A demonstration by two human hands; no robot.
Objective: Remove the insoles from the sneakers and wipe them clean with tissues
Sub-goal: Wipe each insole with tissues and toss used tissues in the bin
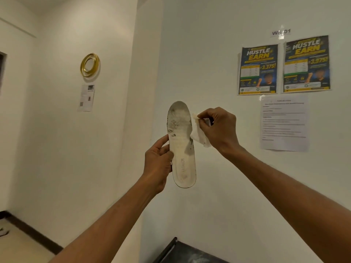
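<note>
Both arms were raised in front of a white wall (209, 54), and I held the insole (181, 145) upright between my hands, toe end up and heel end down, its top face toward me. My left hand (158, 164) gripped it by the lower left edge, thumb across the face just beside the printed word FASHION, fingers curled round behind. My right hand (218, 128) pinched a crumpled white tissue (199, 135) between thumb and fingertips. The tissue touched the insole's right edge at the forefoot and hung down beside it, a few dark specks near its lower corner.

The insole was off-white, with grey grime across the toe area and along the upper left edge, and a darker smudge at the right edge near the middle. The heel cup looked paler.

On the wall to the right, well apart from my hands, hung two posters (258, 70) side by side reading HUSTLE EARN, under a small label (281, 32) marked WS-01. A printed sheet (284, 123) was taped below them, its text too small to read. On the wall to the left hung a gold ring (90, 65) with a paper (86, 97) stuck beneath it. The corner of a dark table (182, 251) showed at the bottom edge between my forearms. A dark skirting (32, 232) ran along the floor (20, 247) at lower left.
</note>
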